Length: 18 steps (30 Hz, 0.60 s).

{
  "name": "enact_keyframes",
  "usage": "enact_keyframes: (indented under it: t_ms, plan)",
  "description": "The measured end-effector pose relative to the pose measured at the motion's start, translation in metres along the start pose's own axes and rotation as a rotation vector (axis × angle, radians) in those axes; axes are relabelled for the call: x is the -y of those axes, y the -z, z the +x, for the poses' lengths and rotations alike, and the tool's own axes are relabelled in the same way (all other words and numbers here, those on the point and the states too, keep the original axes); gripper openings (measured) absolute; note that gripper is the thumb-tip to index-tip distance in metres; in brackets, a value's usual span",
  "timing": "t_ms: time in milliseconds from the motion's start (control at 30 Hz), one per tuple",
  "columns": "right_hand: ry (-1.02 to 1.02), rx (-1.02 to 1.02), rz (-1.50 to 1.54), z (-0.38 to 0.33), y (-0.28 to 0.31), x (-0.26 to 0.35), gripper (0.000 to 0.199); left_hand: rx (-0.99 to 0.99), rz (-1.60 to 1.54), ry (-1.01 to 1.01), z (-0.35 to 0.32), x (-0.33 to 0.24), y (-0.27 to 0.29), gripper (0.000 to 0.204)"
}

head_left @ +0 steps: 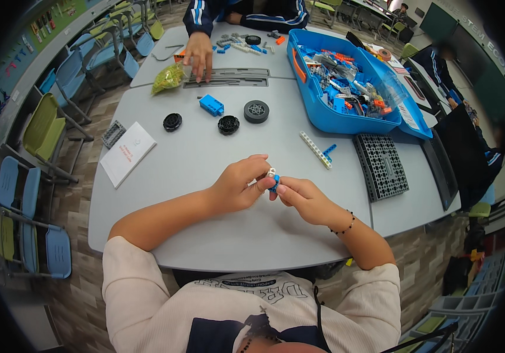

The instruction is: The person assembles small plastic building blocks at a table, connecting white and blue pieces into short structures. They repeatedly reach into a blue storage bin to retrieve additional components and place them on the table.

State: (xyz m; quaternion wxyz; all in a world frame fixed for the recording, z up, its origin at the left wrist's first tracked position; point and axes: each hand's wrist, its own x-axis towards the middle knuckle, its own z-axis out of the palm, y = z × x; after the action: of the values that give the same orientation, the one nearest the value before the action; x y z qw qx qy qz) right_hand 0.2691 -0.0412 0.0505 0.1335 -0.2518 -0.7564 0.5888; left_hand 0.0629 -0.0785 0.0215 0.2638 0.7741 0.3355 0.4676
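Near the middle of the table, my left hand (242,183) and my right hand (300,199) meet, fingers closed around small building-set pieces. A white piece (272,172) shows at the top of the pinch, and a blue piece (275,185) sits just under it between both thumbs. My fingers cover part of them, so I cannot tell how they join. Right of my hands lies a white beam (314,149) with a blue beam (329,154) against it. Beyond my hands are a grey-and-black wheel (256,112), a black hub (228,125), another black hub (172,122) and a blue block (211,105).
A blue tub (346,120) full of loose parts stands at the far right, beside a dark perforated block (382,167). A white booklet (127,154) lies left. Across the table, another person's hand (199,57) reaches near a yellow-green bag (169,79) and grey strips (227,83).
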Motion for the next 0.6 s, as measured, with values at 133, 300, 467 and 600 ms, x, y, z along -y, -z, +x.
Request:
enact_keyframes:
  t_ms: [133, 300, 467, 600]
  plan:
    - [-0.019, 0.003, 0.09, 0.003, 0.0, -0.008, 0.033, -0.031, 0.012, -0.001, 0.002, 0.001, -0.001, 0.018]
    - [-0.144, -0.095, 0.299, -0.003, 0.014, -0.012, 0.032, -0.492, -0.259, 0.405, 0.019, 0.007, 0.042, 0.025]
    - [-0.084, -0.067, 0.351, 0.005, 0.014, -0.019, 0.031, -0.292, -0.458, 0.408, 0.01, 0.021, 0.031, 0.03]
    - [-0.1, -0.033, 0.349, 0.008, 0.012, -0.023, 0.032, -0.192, -0.822, 0.479, 0.005, 0.019, 0.021, 0.029]
